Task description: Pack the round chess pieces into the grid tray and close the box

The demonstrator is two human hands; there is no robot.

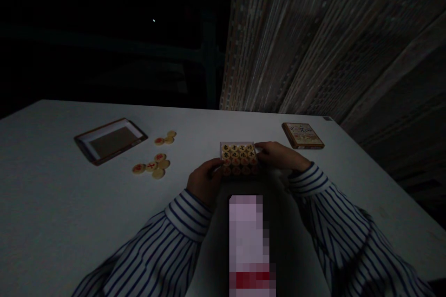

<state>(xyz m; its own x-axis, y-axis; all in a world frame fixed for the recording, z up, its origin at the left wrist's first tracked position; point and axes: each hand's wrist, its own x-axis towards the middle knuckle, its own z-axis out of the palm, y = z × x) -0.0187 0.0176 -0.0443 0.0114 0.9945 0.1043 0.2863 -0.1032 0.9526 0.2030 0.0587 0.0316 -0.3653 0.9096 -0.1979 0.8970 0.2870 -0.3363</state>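
A small open box [220, 150] sits in front of me, filled with rows of round Chinese chess pieces [239, 154] with black and red characters. My left hand [206, 180] grips the box at its left side, fingers curled against the wall. At the opposite side my right hand [280, 155] holds the right edge, its thumb and fingers closed on it. Left of the box lie loose chess pieces [152, 166], some showing red characters and some blank side up. A few more loose pieces [169, 140] lie just behind them.
An open box lid or tray [94, 162] lies at the table's left. On the right is a closed printed box [303, 135]. A lit, pixelated phone-like screen [245, 236] is in front of my body. Behind the white table [87, 222] hangs a pale curtain-like sheet [278, 46].
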